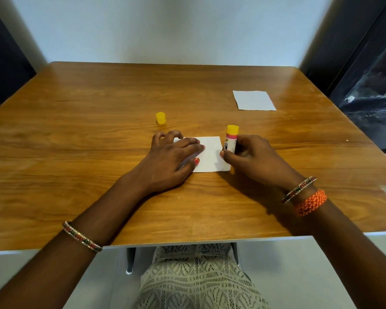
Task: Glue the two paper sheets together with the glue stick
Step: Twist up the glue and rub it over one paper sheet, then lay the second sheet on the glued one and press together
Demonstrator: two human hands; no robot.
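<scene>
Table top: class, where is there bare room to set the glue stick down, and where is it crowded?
Bare: the table left of the cap, and the strip between the near sheet and far sheet. Crowded: the centre, where left hand and right hand with glue stick meet.

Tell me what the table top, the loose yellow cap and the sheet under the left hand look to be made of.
Table top: wood or wood-look laminate, semi-gloss; grain streaks and soft window glare show, and which of the two is unclear.
Yellow cap: likely plastic, smooth, slightly translucent, evenly coloured.
Sheet under the left hand: thin matte white paper, lying flat with crisp edges.
</scene>
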